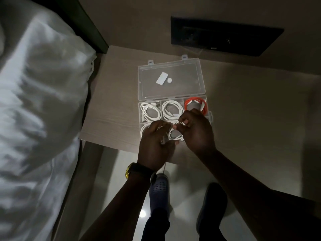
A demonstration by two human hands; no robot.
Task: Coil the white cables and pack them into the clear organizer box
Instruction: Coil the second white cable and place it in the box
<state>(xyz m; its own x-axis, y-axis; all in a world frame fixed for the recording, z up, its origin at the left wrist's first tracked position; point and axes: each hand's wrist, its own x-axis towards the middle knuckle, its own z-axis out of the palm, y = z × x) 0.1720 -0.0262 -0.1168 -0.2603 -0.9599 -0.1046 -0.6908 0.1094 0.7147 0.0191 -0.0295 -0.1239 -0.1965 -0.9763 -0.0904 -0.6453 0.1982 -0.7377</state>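
mid-coil: left hand grips the loops of a white cable, right hand pinches its end (tail dangling); next, tuck it into the box, near row.

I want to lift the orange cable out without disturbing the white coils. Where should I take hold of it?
Pinch the far arc of the orange cable from above. It lies as a flat ring in the back right compartment of the organizer box, so the loop's open middle leaves room for fingers. The near arc is hidden behind the right hand, so that side looks blocked for now.
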